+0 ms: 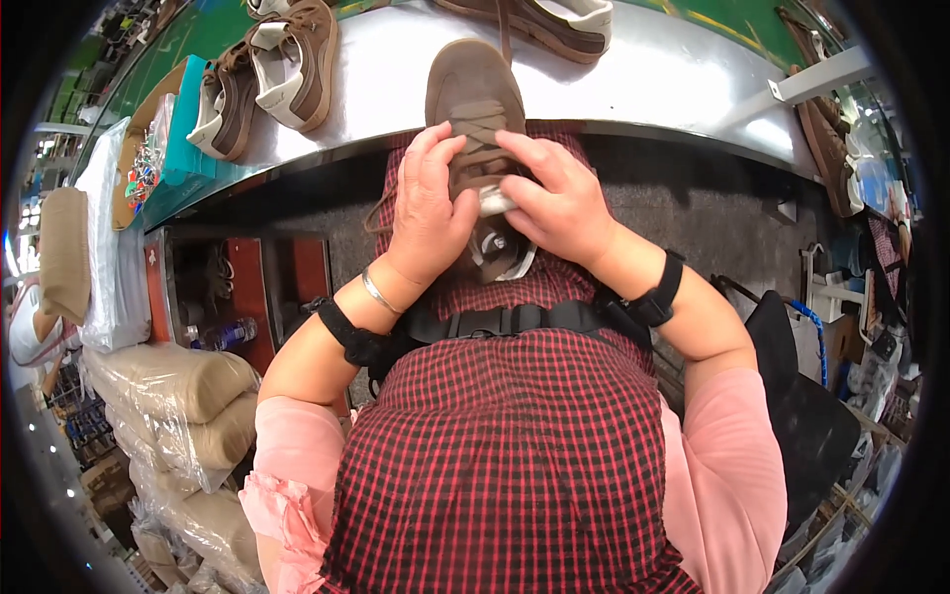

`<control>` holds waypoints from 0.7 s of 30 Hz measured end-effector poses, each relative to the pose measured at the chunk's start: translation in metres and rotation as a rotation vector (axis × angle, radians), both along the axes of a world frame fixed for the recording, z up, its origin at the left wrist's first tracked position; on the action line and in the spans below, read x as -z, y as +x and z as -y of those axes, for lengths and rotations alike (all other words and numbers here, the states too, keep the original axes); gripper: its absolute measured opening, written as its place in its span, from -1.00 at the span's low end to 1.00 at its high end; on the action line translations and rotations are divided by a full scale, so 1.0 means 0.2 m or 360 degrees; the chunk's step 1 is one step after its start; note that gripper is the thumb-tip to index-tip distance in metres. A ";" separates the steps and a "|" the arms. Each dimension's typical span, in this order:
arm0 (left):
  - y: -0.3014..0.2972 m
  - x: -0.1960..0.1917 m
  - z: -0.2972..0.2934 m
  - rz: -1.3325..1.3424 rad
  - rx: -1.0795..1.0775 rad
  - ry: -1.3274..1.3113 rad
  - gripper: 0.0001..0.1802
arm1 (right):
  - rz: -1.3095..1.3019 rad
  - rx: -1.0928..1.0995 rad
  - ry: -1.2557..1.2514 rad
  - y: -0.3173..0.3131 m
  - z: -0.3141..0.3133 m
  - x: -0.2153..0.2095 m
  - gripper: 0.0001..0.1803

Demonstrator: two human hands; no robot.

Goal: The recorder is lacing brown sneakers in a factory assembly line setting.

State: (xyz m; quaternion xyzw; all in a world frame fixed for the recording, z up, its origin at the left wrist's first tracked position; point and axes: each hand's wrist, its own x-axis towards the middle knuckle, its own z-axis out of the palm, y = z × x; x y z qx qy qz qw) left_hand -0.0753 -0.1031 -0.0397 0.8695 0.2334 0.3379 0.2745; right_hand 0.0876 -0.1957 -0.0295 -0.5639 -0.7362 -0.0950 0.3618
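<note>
A brown lace-up sneaker [473,94] rests over my lap, its toe pointing away and lying over the near edge of the metal bench. My left hand [427,203] is curved along the shoe's left side, its fingertips beside the laces. From the right, my right hand [562,198] grips the shoe, fingers at the laces [482,129] and thumb near the pale tongue top. Below the tongue, the dark shoe opening shows a light printed mark. A loose lace end hangs to the left of my left hand. My fingertips partly hide the lacing.
Brown-and-white sneakers [297,74] stand on the metal bench [673,79], with another shoe [554,25] at its far side. A teal box [183,129] of small items sits left. Plastic-wrapped beige pads [183,391] are stacked lower left. More shoes [826,148] are at right.
</note>
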 end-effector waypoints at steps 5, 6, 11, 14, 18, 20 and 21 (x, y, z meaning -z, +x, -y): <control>0.00 0.04 0.04 -0.0330 -0.0069 0.0584 -0.27 | -0.0356 -0.0057 0.0126 0.03 0.02 0.03 -0.81; -0.01 0.07 0.06 -0.0330 -0.0104 0.0600 -0.21 | -0.0352 -0.0067 0.0126 0.02 0.03 0.03 -0.81; -0.05 0.10 0.04 -0.0227 -0.0012 0.0190 -0.08 | -0.0190 -0.0175 0.0030 0.00 0.01 -0.02 -0.81; -0.17 -0.17 0.01 -0.0397 0.0353 -0.0315 -0.47 | -0.0332 -0.0471 -0.0187 0.08 0.10 -0.05 -0.82; -0.29 -0.25 -0.06 -0.0424 0.0729 -0.0386 -0.73 | -0.0823 -0.0723 -0.0524 0.16 0.24 -0.05 -0.89; -0.26 -0.29 -0.03 -0.0209 0.0168 -0.0785 -0.87 | -0.1069 -0.0440 -0.0486 0.14 0.21 -0.08 -0.92; -0.22 -0.27 -0.02 -0.0065 0.0049 -0.0688 -0.85 | -0.1301 -0.0147 -0.0451 0.12 0.18 -0.10 -0.94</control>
